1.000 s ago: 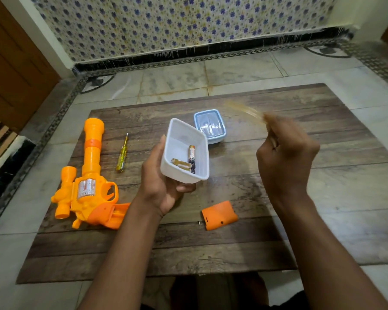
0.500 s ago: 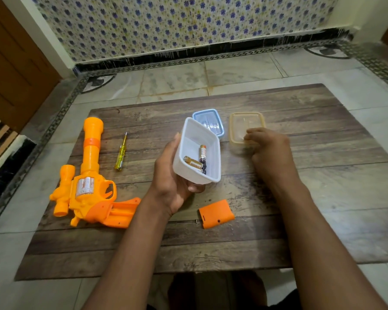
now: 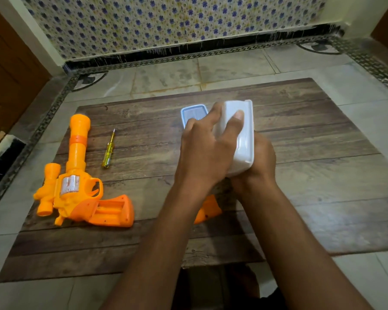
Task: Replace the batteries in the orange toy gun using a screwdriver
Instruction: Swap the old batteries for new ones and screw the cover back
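My left hand [image 3: 202,153] grips the white plastic container [image 3: 244,151] and holds it tipped over to the right, its mouth turned toward my right hand [image 3: 263,162]. My right hand lies against the container's rim, and its fingers are hidden behind the container. The batteries are out of sight. The orange toy gun [image 3: 76,189] lies on the left of the wooden board [image 3: 311,153], its grip compartment open and uncovered. A yellow screwdriver [image 3: 108,151] lies just right of the barrel. The orange battery cover [image 3: 210,211] peeks out beneath my left forearm.
A blue-rimmed lid [image 3: 192,113] lies on the board behind my left hand. The board sits on a tiled floor [image 3: 233,66], with a patterned wall behind and a wooden door at the far left.
My left hand has tipped the container from upright over to the right. My right hand left the clear lid and came to the container's mouth. The clear lid is now hidden.
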### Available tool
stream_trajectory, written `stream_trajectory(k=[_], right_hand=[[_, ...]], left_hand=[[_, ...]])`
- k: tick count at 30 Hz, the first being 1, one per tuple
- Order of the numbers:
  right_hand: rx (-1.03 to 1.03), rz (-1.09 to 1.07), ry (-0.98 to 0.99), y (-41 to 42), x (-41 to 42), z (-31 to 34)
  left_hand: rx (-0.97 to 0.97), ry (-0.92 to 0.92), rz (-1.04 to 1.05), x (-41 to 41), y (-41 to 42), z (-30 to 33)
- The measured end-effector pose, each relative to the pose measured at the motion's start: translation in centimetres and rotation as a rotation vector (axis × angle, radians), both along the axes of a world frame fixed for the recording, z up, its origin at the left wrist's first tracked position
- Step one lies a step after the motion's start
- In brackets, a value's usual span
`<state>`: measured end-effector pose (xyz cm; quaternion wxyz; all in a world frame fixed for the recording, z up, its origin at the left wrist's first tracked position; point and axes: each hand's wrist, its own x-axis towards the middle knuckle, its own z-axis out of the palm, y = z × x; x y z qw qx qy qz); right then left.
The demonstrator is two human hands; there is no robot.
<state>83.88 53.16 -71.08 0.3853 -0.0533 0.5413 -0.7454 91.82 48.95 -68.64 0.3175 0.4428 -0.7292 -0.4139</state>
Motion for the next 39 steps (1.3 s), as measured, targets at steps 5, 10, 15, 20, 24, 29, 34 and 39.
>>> stream_trajectory(k=[5, 10, 15, 20, 24, 29, 34, 39], right_hand=[[-0.187, -0.046, -0.557, -0.5, -0.6, -0.4], [-0.303, -0.146, -0.648, -0.3, -1.9, -0.1], [-0.323, -0.253, -0.643, 0.3, -2.9, 0.2], [-0.210, -0.119, -0.557, 0.8, -5.0, 0.0], [-0.148, 0.003, -0.466, 1.5, -5.7, -0.1], [-0.146, -0.047, -0.202, 2.4, -6.1, 0.9], [-0.204, -0.074, -0.072, 3.1, -6.2, 2.0], [-0.195, -0.056, 0.109, 2.9, -5.9, 2.1]], left_hand=[[-0.003, 0.021, 0.069, -0.8, 0.4, 0.3], [0.290, 0.335, 0.155, -0.2, 0.5, 0.4], [0.660, 0.506, 0.067, 1.6, 0.5, -0.3], [0.846, 0.441, -0.097, 3.9, 0.2, -0.4], [0.727, 0.208, -0.040, 3.2, -0.1, -1.4], [0.501, -0.053, -0.128, 1.9, -0.1, -1.7], [0.187, -0.229, -0.214, 0.4, 0.9, -2.2], [-0.067, -0.452, -0.218, -1.0, 2.6, -2.9]])
